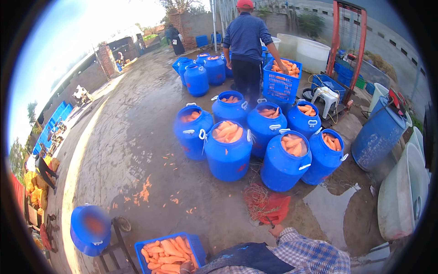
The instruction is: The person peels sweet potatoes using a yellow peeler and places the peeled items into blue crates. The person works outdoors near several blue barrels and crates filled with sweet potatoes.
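Note:
My left hand (187,267), at the bottom edge, rests on or beside orange peeled root vegetables (170,247) heaped in a blue plastic crate (197,247); its fingers are mostly hidden. My right hand (275,231) extends forward from a checked sleeve, closed around a small dark thing whose kind is unclear. Just beyond it, a red mesh sack (278,207) lies on the wet ground with dry stringy roots on it. Ahead stands a cluster of blue plastic barrels with white handles, among them a near barrel (228,157) and another (285,171), filled with similar orange vegetables.
A person (244,41) in a striped top stands behind the barrels, one hand at a filled blue crate (281,84). At left, a blue barrel (89,236) stands by a hand cart (118,246). Large white tubs (398,195) line the right. Orange scraps and puddles mark the ground.

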A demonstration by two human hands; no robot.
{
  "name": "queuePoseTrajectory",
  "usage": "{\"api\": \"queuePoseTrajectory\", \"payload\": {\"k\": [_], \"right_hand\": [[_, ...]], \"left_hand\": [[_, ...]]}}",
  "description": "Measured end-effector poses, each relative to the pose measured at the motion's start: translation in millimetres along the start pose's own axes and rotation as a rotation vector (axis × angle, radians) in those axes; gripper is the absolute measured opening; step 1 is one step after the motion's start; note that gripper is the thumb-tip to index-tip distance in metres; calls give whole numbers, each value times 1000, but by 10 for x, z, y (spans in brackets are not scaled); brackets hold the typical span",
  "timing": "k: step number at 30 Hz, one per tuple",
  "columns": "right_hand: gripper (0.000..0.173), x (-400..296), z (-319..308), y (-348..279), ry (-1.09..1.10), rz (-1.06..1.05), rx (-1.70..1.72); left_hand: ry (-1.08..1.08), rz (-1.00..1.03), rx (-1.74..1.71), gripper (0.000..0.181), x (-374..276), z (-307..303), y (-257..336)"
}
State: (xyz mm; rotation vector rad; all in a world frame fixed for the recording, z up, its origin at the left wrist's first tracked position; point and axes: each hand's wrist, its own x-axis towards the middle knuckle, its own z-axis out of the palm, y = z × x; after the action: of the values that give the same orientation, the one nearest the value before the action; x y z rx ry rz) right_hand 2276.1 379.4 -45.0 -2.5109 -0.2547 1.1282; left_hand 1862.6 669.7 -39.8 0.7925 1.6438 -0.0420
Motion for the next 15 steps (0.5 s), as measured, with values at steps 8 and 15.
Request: {"api": "queuePoseTrajectory", "payload": {"k": [8,15], "right_hand": [[31,195,152,220,201,-184,-3],[33,122,109,37,157,-153,7]], "left_hand": [[-11,12,16,38,22,43,68],[0,11,12,39,32,22,154]]}}
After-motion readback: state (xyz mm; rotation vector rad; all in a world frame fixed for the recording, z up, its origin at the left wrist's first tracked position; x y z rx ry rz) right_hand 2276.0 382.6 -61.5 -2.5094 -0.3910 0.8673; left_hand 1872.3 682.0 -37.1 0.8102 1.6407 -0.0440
